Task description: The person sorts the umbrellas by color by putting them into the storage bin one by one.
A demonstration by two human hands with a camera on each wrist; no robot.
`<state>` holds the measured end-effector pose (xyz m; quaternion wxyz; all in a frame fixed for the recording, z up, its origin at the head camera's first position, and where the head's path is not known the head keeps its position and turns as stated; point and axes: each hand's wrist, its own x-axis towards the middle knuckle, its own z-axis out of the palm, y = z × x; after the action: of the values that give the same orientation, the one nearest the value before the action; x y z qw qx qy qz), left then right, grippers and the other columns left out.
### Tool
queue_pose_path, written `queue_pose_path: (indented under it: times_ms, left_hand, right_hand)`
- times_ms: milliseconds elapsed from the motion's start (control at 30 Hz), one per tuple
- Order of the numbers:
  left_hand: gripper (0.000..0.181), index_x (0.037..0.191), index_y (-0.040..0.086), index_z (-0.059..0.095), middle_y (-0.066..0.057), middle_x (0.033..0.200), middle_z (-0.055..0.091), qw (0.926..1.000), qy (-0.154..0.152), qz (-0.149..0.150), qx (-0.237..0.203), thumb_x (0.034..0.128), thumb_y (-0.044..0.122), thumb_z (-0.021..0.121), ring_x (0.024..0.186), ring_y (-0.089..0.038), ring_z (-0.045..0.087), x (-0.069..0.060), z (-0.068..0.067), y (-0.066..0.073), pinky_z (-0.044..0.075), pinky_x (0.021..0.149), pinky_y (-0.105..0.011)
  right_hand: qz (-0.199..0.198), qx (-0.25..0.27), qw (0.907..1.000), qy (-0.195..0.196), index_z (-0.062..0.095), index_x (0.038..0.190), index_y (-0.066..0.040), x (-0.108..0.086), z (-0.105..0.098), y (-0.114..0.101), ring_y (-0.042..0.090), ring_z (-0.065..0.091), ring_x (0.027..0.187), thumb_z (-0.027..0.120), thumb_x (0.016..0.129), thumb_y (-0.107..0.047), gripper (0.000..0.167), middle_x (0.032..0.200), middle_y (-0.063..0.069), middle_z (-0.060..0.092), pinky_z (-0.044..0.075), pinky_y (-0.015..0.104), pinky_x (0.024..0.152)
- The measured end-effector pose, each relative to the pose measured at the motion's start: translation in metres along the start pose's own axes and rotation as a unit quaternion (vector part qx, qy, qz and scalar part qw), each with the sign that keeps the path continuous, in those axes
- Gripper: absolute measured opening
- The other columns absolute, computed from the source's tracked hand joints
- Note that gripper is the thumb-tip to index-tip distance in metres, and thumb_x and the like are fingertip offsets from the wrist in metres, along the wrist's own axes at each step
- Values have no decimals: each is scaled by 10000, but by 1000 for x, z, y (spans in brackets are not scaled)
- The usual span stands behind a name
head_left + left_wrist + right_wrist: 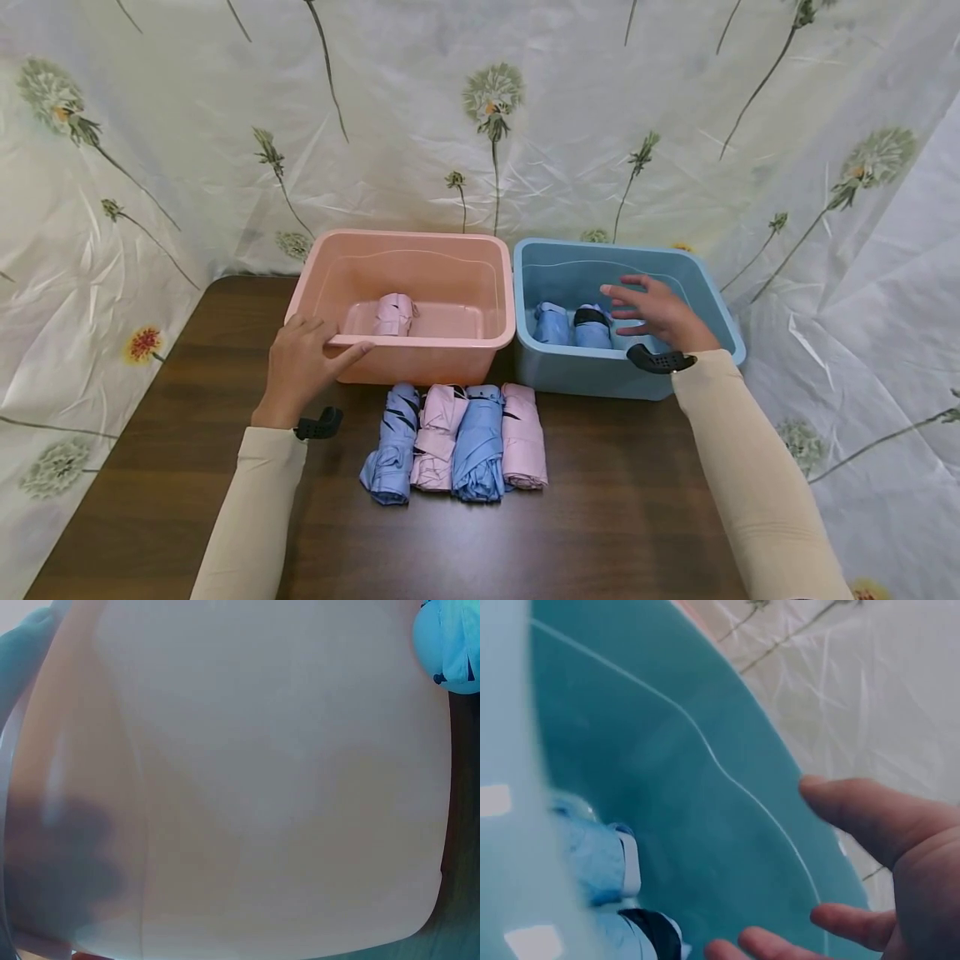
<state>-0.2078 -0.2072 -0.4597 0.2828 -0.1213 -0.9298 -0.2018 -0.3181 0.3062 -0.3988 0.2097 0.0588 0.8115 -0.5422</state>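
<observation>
In the head view, the left hand (pixel 300 358) rests on the front-left rim of the pink bin (pixel 427 342), its fingers over the edge and thumb along the rim. One rolled pink umbrella (pixel 393 315) lies inside. The right hand (pixel 654 312) hovers over the blue bin (pixel 585 370) with spread fingers, holding nothing. Two rolled blue umbrellas (pixel 552 323) (pixel 592 327) lie in that bin, left of the hand. The right wrist view shows the right hand (pixel 885 877) apart from both. The pink bin's wall (pixel 262 787) fills most of the left wrist view.
Before the bins, a row of folded umbrellas lies on the dark wooden table (pixel 600 517): blue (pixel 393 446), pink (pixel 438 437), blue (pixel 478 442) and pink (pixel 524 437). A flowered sheet (pixel 397 108) hangs behind and at both sides.
</observation>
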Motion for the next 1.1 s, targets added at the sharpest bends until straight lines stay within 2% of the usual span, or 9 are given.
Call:
queue_pose_path:
  times_ms: [267,767,1100]
  left_hand:
    - [528,653,73,537,-45,614,448,10000,-59,-46,-24,742,557,731,673,-246,417,0,0,1,319,618,-389]
    - [522,643,101,511,-38,615,433,9999,-88,-86,12,743,563,731,671,-237,416,0,0,1,322,620,-388]
    - [518,639,106,499,-34,609,431,9999,-54,-86,-40,736,552,745,675,-238,414,0,-1,3,329,632,-401]
  right_hand:
    - [-252,12,9997,38,53,1544,-98,-15,-1,-5,410,403,1322,657,861,-514,1002,1505,241,308,505,485,852]
    - [-584,13,9983,52,114,1543,-155,-51,9,-19,374,448,1301,676,843,-516,968,1546,154,262,478,494,891]
    - [-1008,-38,9949,55,165,1531,-145,-76,19,-26,356,502,1244,642,897,-451,851,1495,170,345,478,502,885]
